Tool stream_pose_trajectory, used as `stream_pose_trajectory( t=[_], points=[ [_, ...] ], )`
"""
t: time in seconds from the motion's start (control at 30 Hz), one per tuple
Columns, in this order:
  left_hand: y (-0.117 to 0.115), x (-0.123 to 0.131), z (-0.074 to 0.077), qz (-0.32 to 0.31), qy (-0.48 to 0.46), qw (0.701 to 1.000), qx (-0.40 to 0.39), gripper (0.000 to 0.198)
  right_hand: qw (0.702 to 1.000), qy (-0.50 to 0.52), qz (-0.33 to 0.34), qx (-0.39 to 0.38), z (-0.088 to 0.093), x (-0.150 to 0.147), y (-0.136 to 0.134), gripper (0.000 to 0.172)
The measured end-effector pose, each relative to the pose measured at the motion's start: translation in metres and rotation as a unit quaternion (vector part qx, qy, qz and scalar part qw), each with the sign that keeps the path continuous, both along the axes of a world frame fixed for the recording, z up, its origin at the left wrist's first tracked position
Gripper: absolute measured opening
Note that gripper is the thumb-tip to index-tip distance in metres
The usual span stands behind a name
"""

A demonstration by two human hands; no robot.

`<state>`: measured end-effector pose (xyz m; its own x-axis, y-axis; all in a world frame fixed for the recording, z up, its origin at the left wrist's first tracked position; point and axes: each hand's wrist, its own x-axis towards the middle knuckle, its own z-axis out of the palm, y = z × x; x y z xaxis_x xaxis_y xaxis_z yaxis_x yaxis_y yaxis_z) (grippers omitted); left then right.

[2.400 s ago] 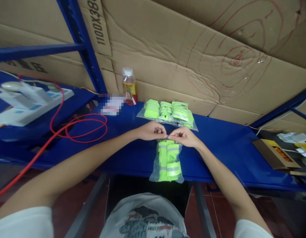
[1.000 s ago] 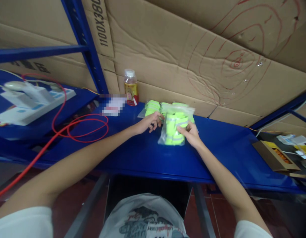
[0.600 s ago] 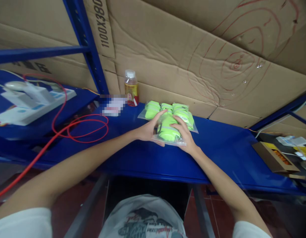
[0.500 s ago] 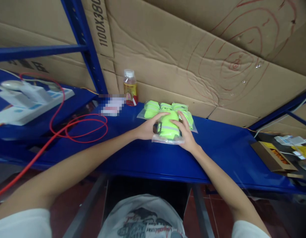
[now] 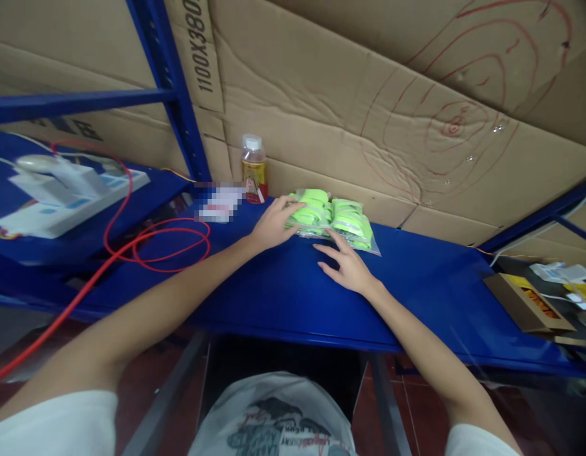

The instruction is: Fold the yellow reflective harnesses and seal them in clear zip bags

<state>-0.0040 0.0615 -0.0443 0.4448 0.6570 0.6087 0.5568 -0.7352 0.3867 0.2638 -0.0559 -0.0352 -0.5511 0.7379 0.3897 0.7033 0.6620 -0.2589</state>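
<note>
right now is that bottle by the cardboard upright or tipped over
Upright. The bottle stands on the blue shelf with its white cap on top, against the cardboard.

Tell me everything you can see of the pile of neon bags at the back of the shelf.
The pile of bags is clear plastic pouches packed with folded neon yellow-green bands that carry grey stripes. It lies flat at the rear of the blue shelf, close to the cardboard wall and right of a capped bottle. One pouch sits on top at the left end. The left hand rests open against that end; the right hand is open just in front, its fingers near the front edge.
</note>
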Motion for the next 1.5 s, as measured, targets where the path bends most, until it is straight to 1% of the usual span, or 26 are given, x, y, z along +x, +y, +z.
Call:
stream_pose_trajectory(
  t=[0.07, 0.13, 0.23, 0.33, 0.4, 0.47, 0.5, 0.57, 0.67, 0.73, 0.8, 0.9, 0.97, 1.03, 1.1, 1.33, 1.5],
  points=[
    [-0.006, 0.001, 0.003, -0.022, 0.031, 0.999, -0.003, 0.076, 1.0, -0.001, 0.0, 0.0, -0.001, 0.001, 0.0, 0.047],
    [-0.011, 0.001, 0.008, -0.031, 0.06, 0.998, -0.019, 0.092, 1.0, -0.004, 0.0, 0.006, 0.0, 0.001, 0.001, 0.047],
    [-0.017, -0.003, 0.017, -0.058, 0.09, 0.994, -0.027, 0.105, 1.0, 0.001, -0.013, 0.024, 0.002, 0.001, 0.003, 0.042],
    [-0.024, -0.007, 0.027, -0.067, 0.083, 0.994, 0.015, 0.105, 0.994, 0.056, -0.065, 0.066, 0.007, 0.005, 0.003, 0.04],
    [-0.032, -0.005, 0.033, -0.072, 0.06, 0.994, 0.053, 0.097, 0.982, 0.102, -0.109, 0.112, 0.014, 0.009, 0.002, 0.047],
    [-0.045, 0.0, 0.037, -0.095, 0.038, 0.992, 0.076, 0.085, 0.972, 0.121, -0.132, 0.151, 0.021, 0.014, -0.001, 0.056],
    [-0.052, 0.005, 0.036, -0.115, 0.032, 0.99, 0.077, 0.08, 0.971, 0.118, -0.13, 0.16, 0.025, 0.016, -0.002, 0.06],
    [-0.067, 0.015, 0.032, -0.172, 0.041, 0.983, 0.052, 0.07, 0.979, 0.096, -0.1, 0.147, 0.03, 0.017, -0.006, 0.065],
    [-0.082, 0.03, 0.015, -0.26, 0.079, 0.962, -0.015, 0.058, 0.995, 0.059, -0.009, 0.077, 0.03, 0.009, -0.011, 0.073],
    [-0.086, 0.036, 0.003, -0.291, 0.084, 0.952, -0.052, 0.06, 0.998, 0.039, 0.052, 0.026, 0.024, 0.001, -0.013, 0.082],
    [-0.086, 0.039, -0.004, -0.309, 0.073, 0.944, -0.09, 0.068, 0.996, 0.017, 0.089, -0.015, 0.016, -0.007, -0.013, 0.089],
    [-0.082, 0.037, -0.003, -0.335, 0.05, 0.929, -0.151, 0.077, 0.993, -0.023, 0.102, -0.058, 0.009, -0.014, -0.012, 0.095],
    [-0.082, 0.036, 0.002, -0.343, 0.036, 0.923, -0.17, 0.08, 0.992, -0.05, 0.095, -0.066, 0.009, -0.016, -0.013, 0.106],
    [-0.082, 0.035, 0.006, -0.34, 0.03, 0.927, -0.158, 0.083, 0.991, -0.071, 0.089, -0.064, 0.012, -0.016, -0.014, 0.118],
    [-0.083, 0.035, 0.007, -0.336, 0.034, 0.932, -0.128, 0.088, 0.991, -0.082, 0.086, -0.058, 0.014, -0.016, -0.016, 0.123],
    [-0.076, 0.037, -0.004, -0.33, 0.099, 0.938, -0.027, 0.109, 0.992, -0.09, 0.076, -0.04, 0.011, -0.016, -0.016, 0.12],
    [-0.075, 0.037, -0.003, -0.326, 0.119, 0.938, -0.025, 0.107, 0.992, -0.078, 0.081, -0.052, 0.012, -0.015, -0.015, 0.117]
  ],
)
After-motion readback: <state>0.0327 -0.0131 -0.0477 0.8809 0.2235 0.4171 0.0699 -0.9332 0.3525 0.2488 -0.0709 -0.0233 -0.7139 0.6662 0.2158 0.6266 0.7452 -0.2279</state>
